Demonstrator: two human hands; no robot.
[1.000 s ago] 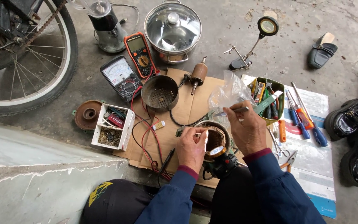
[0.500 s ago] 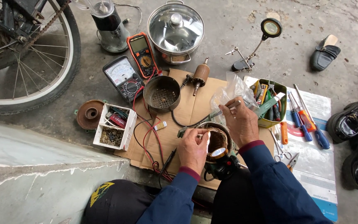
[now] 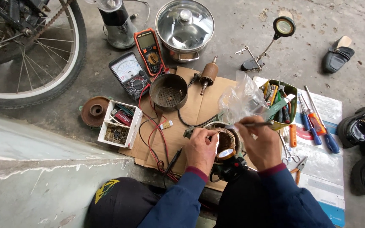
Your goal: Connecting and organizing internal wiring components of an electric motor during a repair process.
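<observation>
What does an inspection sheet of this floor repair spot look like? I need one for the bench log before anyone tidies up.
Surface: flattened cardboard on bare concrete, printed sheet at its right side.
Job's things: round wound coil on the cardboard; thin rod-like tool over it.
Clutter: perforated metal cup, armature, two multimeters, white parts box, green tool tub, screwdrivers, clear plastic bag, lidded steel pot.
Hands: left hand rests on the coil's rim; right hand grips the thin tool.
Cables: red and black test leads trail across the cardboard.
Surroundings: bicycle wheel, magnifier stand, shoes.
</observation>
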